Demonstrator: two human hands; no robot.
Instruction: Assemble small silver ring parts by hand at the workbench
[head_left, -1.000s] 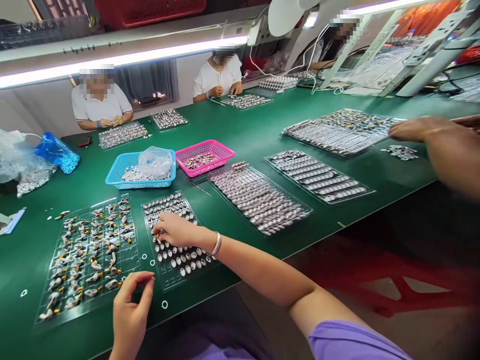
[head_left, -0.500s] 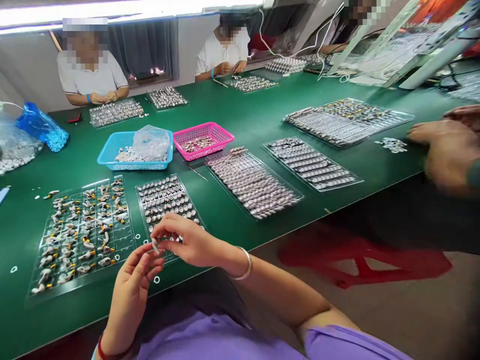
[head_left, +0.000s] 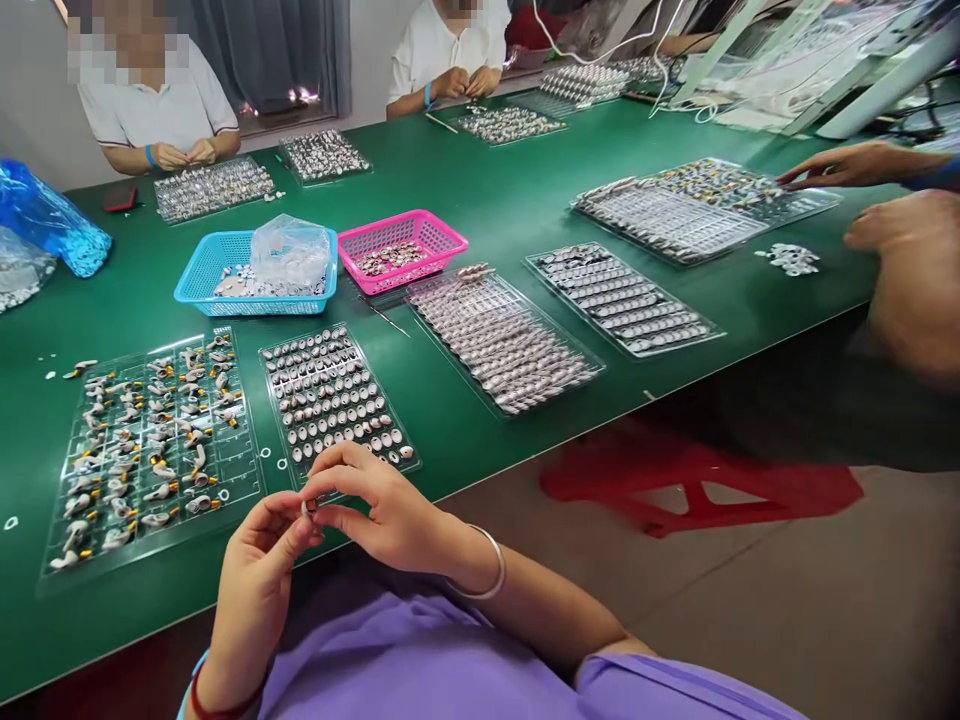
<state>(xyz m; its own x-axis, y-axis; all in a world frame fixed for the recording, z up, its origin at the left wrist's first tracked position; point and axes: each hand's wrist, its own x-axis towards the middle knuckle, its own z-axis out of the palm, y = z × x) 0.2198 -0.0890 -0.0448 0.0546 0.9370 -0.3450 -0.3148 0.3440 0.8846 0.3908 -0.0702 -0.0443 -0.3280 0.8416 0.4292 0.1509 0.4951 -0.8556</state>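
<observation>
My left hand [head_left: 262, 560] and my right hand [head_left: 382, 510] meet at the table's front edge. Both pinch a small white earbud part [head_left: 306, 508] between thumbs and fingertips; the fingers cover much of it. Just behind my right hand lies a clear tray of small round white shells [head_left: 330, 395], set in rows with dark insides. To the left, a larger clear tray [head_left: 244, 470] carries grey-white earbud pieces [head_left: 159, 465] with orange tabs. Several small white rings [head_left: 282, 464] lie loose on the table near the trays.
Behind the trays stand a blue basket [head_left: 184, 290] with a plastic bag in it and a pink basket [head_left: 459, 243]. Tweezers [head_left: 386, 318] lie nearby. More filled trays [head_left: 502, 345] [head_left: 622, 300] are to the right, beside a co-worker's hands [head_left: 832, 165]. A red stool [head_left: 697, 485] is below.
The view has tipped downward. My hands remain together on the small part, which is turned and more covered now. At right, a co-worker's hand has reached over to a far tray.
</observation>
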